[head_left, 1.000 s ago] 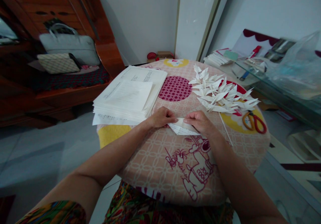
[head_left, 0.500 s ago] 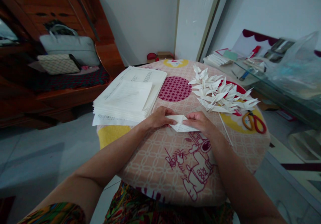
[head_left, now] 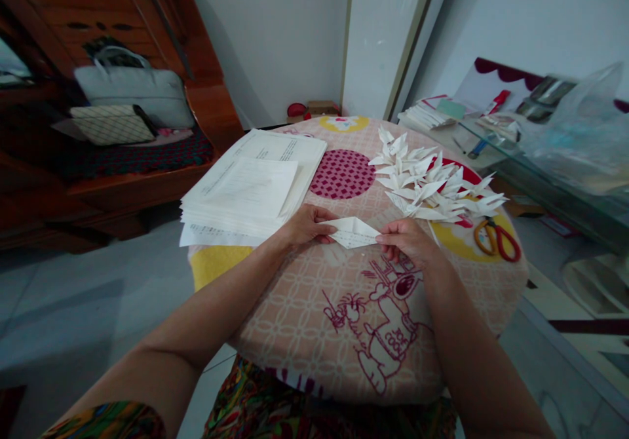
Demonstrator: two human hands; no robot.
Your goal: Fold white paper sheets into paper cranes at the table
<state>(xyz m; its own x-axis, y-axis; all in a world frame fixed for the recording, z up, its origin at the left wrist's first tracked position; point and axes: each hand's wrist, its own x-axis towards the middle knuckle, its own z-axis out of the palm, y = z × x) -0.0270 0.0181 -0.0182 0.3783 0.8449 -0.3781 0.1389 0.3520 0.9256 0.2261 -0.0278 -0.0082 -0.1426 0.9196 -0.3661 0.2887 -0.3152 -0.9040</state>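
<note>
A folded sheet of white paper [head_left: 354,232], diamond-shaped with faint print on it, is held just above the cloth-covered round table [head_left: 304,308]. My left hand [head_left: 310,225] pinches its left point between thumb and fingers. At the opposite point, the thumb and fingertips of my right hand [head_left: 405,239] close on the paper. A stack of printed paper [head_left: 246,183] lies beyond my left hand, with smaller sheets on top. Past my right hand is a pile of folded paper cranes [head_left: 432,180].
Scissors [head_left: 496,239] with orange-red handles lie by the table's right edge. To the right is a glass-topped stand [head_left: 521,157] with a plastic bag [head_left: 574,137]. A wooden bench [head_left: 206,111] at the left bears a grey handbag [head_left: 135,88].
My right hand has slid outward to the right tip of the folded paper. More of the paper's face shows between the hands, and it looks opened wider.
</note>
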